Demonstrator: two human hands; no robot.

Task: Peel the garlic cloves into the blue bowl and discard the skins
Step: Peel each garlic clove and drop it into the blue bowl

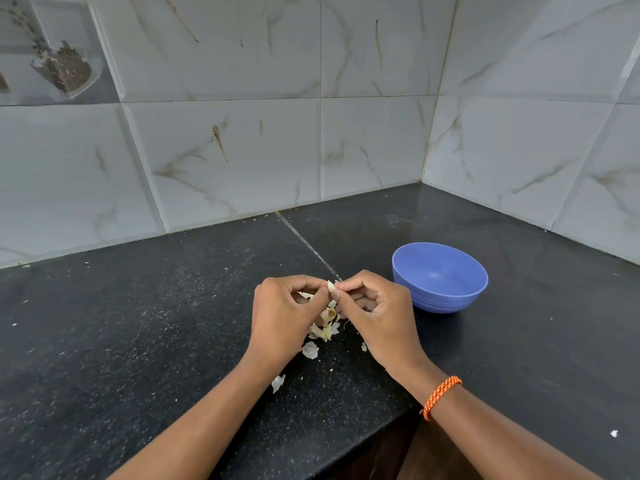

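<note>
A pale garlic clove (331,286) is pinched between the fingertips of my left hand (285,313) and my right hand (375,311), just above the black counter. Both hands have curled fingers and meet at the clove. Under and between them lies a small heap of papery garlic skins (323,327). More loose skin flakes (310,349) lie nearer to me. The blue bowl (440,277) stands upright on the counter just right of my right hand; its inside looks bare.
The black speckled counter (156,323) runs into a corner of white marbled wall tiles (311,140). Its front edge drops away at the lower middle. A skin flake (278,382) lies by my left forearm and another scrap (614,433) at the far right.
</note>
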